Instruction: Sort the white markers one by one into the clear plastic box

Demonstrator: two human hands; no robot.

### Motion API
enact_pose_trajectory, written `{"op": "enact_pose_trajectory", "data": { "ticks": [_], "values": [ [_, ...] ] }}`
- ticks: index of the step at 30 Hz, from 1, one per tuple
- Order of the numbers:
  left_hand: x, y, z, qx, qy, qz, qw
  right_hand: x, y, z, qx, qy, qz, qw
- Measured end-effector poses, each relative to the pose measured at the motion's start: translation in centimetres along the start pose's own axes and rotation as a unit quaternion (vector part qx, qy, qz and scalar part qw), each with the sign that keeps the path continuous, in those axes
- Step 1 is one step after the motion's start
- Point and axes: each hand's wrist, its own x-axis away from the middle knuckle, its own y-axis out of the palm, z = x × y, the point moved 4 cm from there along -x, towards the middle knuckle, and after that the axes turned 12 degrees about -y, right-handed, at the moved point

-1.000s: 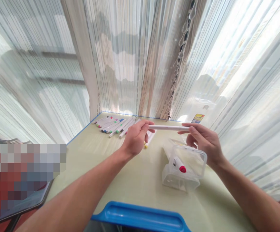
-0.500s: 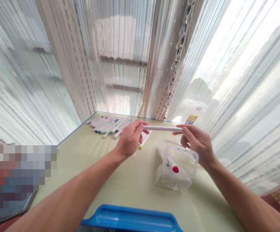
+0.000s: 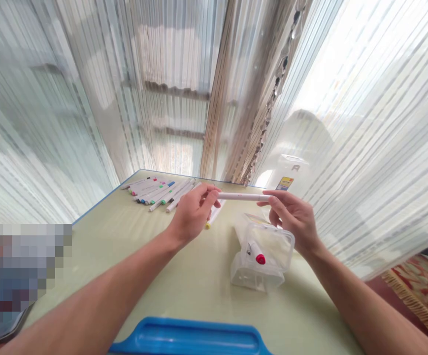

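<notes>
Both hands hold one white marker [image 3: 241, 196] level above the pale table [image 3: 184, 276]. My left hand [image 3: 193, 213] pinches its left end and my right hand [image 3: 291, 216] pinches its right end. Below the right hand lies a clear plastic box [image 3: 261, 256] on its side, with a red-capped marker [image 3: 255, 253] inside. A row of several markers with coloured caps [image 3: 158, 190] lies at the table's far left. A yellow-tipped marker [image 3: 214, 217] rests just beyond my left hand.
Striped sheer curtains hang close around the table's far and right sides. A blue plastic edge [image 3: 187, 337] sits at the near rim. A clear container with a yellow label [image 3: 285, 180] stands behind the curtain. A patterned rug [image 3: 416, 286] shows at the right.
The view has drifted rightward, so everything sits a little further left in frame. Both hands keep the same hold on the white marker.
</notes>
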Motion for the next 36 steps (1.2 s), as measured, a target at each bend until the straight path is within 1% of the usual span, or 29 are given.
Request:
{"op": "enact_pose_trajectory", "data": {
  "ticks": [7,14,22,31,36],
  "values": [
    [0.30,0.03,0.53,-0.062,0.010,0.008,0.998,0.09,-0.06,0.20,0.002,0.004,0.006,1.000],
    [0.59,0.21,0.80,-0.093,0.009,0.010,0.996,0.29,-0.27,0.60,0.012,0.025,0.011,1.000],
    [0.42,0.22,0.80,-0.092,0.030,0.011,0.995,0.20,-0.15,0.63,0.028,0.017,0.003,0.999],
    [0.39,0.26,0.59,-0.063,0.024,0.002,0.998,0.24,-0.17,0.63,0.035,0.011,-0.006,0.999],
    [0.35,0.23,0.59,-0.074,0.024,0.011,0.997,0.43,-0.10,0.60,0.035,0.031,-0.018,0.999]
  ]
}}
